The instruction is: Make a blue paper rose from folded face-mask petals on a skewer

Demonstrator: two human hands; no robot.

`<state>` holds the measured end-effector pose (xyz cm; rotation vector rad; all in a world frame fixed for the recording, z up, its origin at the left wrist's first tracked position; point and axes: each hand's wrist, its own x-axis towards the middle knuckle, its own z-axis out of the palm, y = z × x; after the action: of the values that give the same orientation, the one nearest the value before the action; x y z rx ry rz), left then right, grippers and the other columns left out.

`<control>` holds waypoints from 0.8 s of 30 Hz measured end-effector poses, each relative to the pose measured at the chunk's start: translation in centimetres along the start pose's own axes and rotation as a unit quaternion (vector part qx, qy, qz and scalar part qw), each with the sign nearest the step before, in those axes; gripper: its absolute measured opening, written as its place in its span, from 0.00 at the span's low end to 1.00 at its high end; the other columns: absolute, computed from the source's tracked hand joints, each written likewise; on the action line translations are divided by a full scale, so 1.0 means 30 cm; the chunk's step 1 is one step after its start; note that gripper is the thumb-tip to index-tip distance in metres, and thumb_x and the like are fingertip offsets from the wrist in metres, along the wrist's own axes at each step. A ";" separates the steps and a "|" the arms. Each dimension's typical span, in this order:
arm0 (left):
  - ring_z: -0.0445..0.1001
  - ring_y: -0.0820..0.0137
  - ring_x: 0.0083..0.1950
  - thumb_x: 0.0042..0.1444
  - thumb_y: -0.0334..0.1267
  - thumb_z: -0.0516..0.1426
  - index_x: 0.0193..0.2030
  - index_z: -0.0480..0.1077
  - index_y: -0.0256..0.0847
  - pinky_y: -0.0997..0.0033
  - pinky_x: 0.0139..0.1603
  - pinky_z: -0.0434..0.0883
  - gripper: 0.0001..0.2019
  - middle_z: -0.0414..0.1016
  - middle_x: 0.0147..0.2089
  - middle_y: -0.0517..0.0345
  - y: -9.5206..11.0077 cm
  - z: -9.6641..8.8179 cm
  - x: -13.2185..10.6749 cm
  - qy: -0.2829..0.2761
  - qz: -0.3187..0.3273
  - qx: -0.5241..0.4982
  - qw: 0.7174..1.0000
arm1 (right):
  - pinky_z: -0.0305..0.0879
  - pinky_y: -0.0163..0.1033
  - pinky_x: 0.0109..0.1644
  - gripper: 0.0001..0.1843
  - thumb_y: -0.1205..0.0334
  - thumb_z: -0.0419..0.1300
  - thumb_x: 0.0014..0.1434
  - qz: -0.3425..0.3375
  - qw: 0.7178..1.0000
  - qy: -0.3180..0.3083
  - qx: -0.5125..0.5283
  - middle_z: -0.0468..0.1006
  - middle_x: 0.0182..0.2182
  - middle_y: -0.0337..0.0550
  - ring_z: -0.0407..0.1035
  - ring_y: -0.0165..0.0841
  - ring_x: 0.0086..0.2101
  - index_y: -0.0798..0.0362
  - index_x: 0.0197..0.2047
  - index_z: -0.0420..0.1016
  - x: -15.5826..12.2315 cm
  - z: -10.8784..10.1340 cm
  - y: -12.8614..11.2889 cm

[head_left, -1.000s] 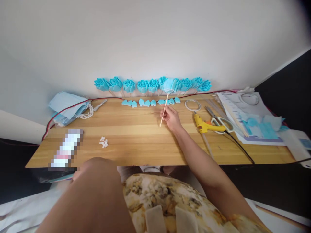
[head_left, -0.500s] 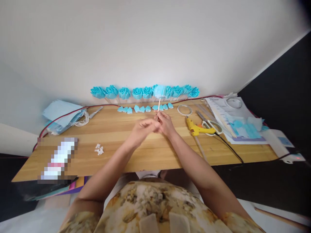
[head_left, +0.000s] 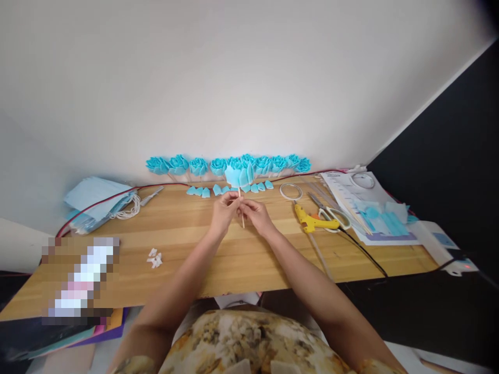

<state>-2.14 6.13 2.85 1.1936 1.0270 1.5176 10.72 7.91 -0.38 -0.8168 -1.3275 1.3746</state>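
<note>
A light blue artificial flower point(head_left: 237, 176) on a thin pale stick stands roughly upright in front of me. My left hand point(head_left: 225, 212) pinches the stick below the petals, and my right hand point(head_left: 255, 215) closes on it slightly lower, its fingertips meeting the left ones. The stick's lower end pokes out beneath the fingers. Behind the held flower, a row of finished blue flowers point(head_left: 198, 166) leans at the wall. Small cut blue petals point(head_left: 205, 192) lie in a line on the table, partly hidden by the flower and my hands.
On the right are a yellow glue gun point(head_left: 315, 221), scissors point(head_left: 338, 217), a wire ring point(head_left: 290, 191) and papers with blue scraps point(head_left: 376, 221). At left lie stacked blue masks point(head_left: 95, 195), white scraps point(head_left: 155, 258) and a blurred-out object point(head_left: 83, 278). A red cable point(head_left: 113, 196) crosses the wooden table point(head_left: 175, 228).
The held flower has turned from showing its underside to standing more upright, petals sideways to me. My hands have shifted left, the left one now pinching the stick higher up. The view has tilted slightly.
</note>
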 end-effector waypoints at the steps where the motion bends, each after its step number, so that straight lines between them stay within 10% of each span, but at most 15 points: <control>1: 0.72 0.70 0.31 0.47 0.51 0.68 0.32 0.74 0.40 0.70 0.36 0.71 0.16 0.75 0.29 0.59 0.002 -0.010 -0.002 0.012 0.021 0.014 1.000 | 0.69 0.38 0.35 0.20 0.40 0.70 0.52 -0.011 1.000 -0.002 -0.024 0.81 0.27 0.40 0.73 0.33 0.30 0.50 0.32 0.83 0.001 -0.007 -0.005; 4: 0.76 0.64 0.38 0.47 0.48 0.67 0.28 0.73 0.41 0.65 0.46 0.74 0.14 0.78 0.31 0.57 0.016 -0.042 -0.001 0.037 0.090 0.054 0.994 | 0.70 0.47 0.59 0.24 0.42 0.71 0.53 -0.085 0.992 -0.004 -0.095 0.85 0.48 0.44 0.76 0.42 0.51 0.47 0.48 0.84 0.005 -0.048 -0.032; 8: 0.78 0.61 0.44 0.47 0.48 0.66 0.26 0.74 0.41 0.61 0.52 0.75 0.12 0.80 0.33 0.55 0.030 -0.065 0.007 0.052 0.142 0.070 0.986 | 0.51 0.52 0.75 0.47 0.36 0.69 0.53 -0.199 0.969 -0.023 -0.141 0.64 0.71 0.47 0.56 0.45 0.71 0.43 0.71 0.64 -0.004 -0.098 -0.089; 16: 0.79 0.59 0.42 0.47 0.48 0.67 0.27 0.77 0.40 0.59 0.50 0.77 0.12 0.83 0.34 0.53 0.009 -0.065 0.009 0.034 0.125 0.066 0.989 | 0.44 0.60 0.77 0.71 0.29 0.69 0.46 -0.310 0.913 -0.121 -0.238 0.53 0.75 0.52 0.45 0.49 0.74 0.39 0.79 0.30 -0.035 -0.016 -0.230; 24: 0.80 0.58 0.41 0.47 0.51 0.68 0.25 0.77 0.42 0.58 0.48 0.78 0.15 0.83 0.33 0.53 -0.013 -0.061 0.009 -0.002 0.119 0.038 0.992 | 0.51 0.61 0.74 0.74 0.27 0.68 0.45 -0.319 0.909 -0.133 -0.234 0.56 0.74 0.54 0.49 0.51 0.73 0.37 0.78 0.22 0.012 0.042 -0.272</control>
<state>-3.90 6.36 2.19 1.4140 0.9738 1.6700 11.11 6.92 7.82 -0.4245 -1.9650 0.6612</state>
